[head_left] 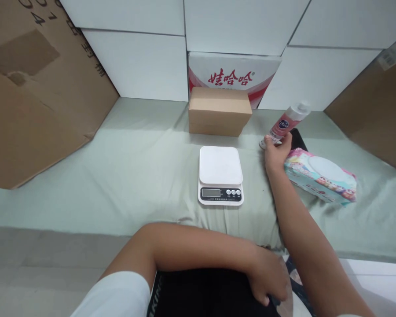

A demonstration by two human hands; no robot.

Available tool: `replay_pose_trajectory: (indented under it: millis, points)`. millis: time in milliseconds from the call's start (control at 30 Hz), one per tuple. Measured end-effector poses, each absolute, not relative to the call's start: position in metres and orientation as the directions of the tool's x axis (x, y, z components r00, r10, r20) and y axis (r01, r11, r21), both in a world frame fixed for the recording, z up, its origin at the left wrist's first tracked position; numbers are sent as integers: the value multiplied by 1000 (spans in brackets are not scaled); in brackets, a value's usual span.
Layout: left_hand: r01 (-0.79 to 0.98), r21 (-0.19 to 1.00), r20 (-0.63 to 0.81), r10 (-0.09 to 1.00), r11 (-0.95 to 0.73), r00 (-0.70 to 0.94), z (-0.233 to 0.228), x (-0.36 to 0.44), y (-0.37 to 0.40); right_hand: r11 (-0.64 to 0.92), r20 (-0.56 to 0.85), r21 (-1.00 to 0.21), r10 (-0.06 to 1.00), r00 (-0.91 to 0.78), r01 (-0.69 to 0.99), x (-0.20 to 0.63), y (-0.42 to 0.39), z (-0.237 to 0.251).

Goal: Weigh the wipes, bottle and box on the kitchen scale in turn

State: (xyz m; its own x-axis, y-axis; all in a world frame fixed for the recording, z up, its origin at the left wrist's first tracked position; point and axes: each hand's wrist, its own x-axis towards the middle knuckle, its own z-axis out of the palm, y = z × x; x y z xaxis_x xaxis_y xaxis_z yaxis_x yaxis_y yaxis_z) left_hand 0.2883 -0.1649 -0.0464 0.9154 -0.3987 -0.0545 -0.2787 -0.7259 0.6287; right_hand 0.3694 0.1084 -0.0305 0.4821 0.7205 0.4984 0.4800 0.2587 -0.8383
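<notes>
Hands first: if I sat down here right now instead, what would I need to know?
Right hand: gripping a pink bottle, tilted, its base just above the green cloth.
Left hand: resting on the lap, near the table edge; whether it holds anything is unclear.
Scale: centre of the cloth, plate bare, display unreadable.
Small cardboard box: behind the scale.
Wipes pack: right of the scale, beside the right forearm.
Done: bottle is in hand. Not yet: nothing sits on the scale.

Head camera looks forward and down from just above the lap, close over the kitchen scale (221, 175), facing stacked white boxes (145, 66) behind.
</notes>
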Motion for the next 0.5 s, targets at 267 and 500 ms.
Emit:
replay_pose_trajectory:
  millis: [267, 500]
  points:
    - [-380, 574, 117, -387, -725, 915, -32, 277, -165, 255, 656, -722, 550, 517, 644, 364, 89, -14]
    - [-314, 372, 537, -73, -873, 841, 82, 221, -82, 543, 689, -710, 667, 283, 448, 333, 68, -1]
